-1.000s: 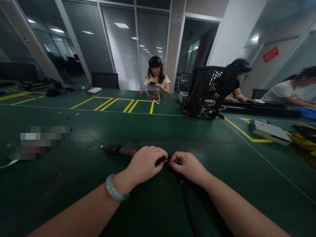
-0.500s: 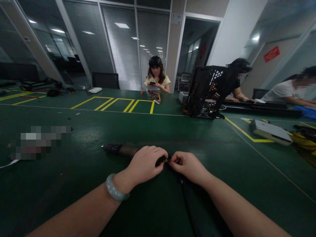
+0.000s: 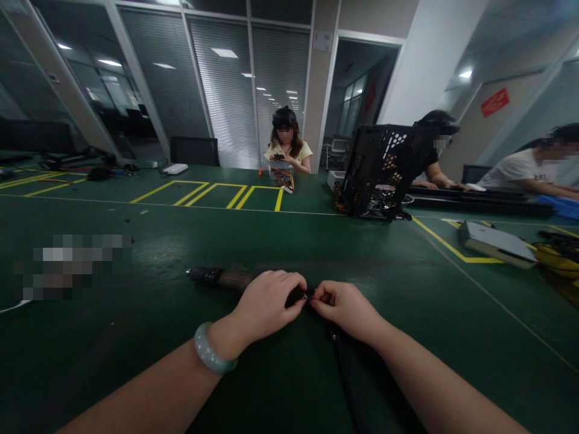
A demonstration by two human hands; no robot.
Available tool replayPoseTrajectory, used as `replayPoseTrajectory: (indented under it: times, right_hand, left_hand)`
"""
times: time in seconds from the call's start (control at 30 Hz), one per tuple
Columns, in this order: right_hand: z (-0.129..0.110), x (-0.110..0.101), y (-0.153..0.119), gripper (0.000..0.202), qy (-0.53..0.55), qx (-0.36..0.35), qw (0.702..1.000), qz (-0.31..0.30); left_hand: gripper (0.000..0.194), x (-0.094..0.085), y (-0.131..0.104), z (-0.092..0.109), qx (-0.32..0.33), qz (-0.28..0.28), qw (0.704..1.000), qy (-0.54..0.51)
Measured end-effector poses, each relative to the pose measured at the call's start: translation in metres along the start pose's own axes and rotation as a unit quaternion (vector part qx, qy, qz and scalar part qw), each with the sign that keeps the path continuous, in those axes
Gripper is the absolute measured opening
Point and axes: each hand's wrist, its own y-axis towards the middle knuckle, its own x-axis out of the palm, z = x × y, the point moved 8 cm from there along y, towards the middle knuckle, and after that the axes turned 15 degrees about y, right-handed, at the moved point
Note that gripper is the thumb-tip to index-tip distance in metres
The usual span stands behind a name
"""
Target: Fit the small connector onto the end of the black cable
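Note:
On the green table lies a dark electric screwdriver (image 3: pixel 226 278), its metal tip pointing left and its rear end behind my left hand (image 3: pixel 270 303). The fingers of that hand are closed around its dark back end, where a small shiny metal part (image 3: pixel 306 297) shows at the fingertips. Close on the right, my right hand (image 3: pixel 347 306) pinches something small and dark that I cannot make out. Below it a black cable (image 3: pixel 346 374) with a thicker end runs down toward the near edge.
A black computer case (image 3: pixel 377 172) stands at the back right. A silver box (image 3: pixel 497 243) lies at the right. A person (image 3: pixel 289 154) sits across the table with wires in front. Two more people are at the right. A pixelated patch covers something at the left.
The view has tilted slightly, so the scene sits a little lower. Less of the small metal part shows between my fingertips. Both hands remain in nearly the same place.

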Motion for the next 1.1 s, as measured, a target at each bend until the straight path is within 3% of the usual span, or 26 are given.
replayPoseTrajectory:
  times: [0.57,0.83,1.1]
  right_hand:
    - [0.0026,-0.0003,0.0002,0.011,0.0,0.0,1.0,0.002]
    - [0.0046,0.0003,0.0008,0.01,-0.006,-0.001,1.0,0.005]
    - [0.0055,-0.0008,-0.0001,0.011,-0.003,-0.005,1.0,0.007]
  left_hand:
    - [0.02,-0.0003,-0.0005,0.0015,0.013,0.005,1.0,0.003]
    - [0.012,0.0058,0.0008,0.0013,0.034,0.003,0.999,0.007]
    - [0.013,0.0,-0.0002,0.002,0.021,-0.004,1.0,-0.009]
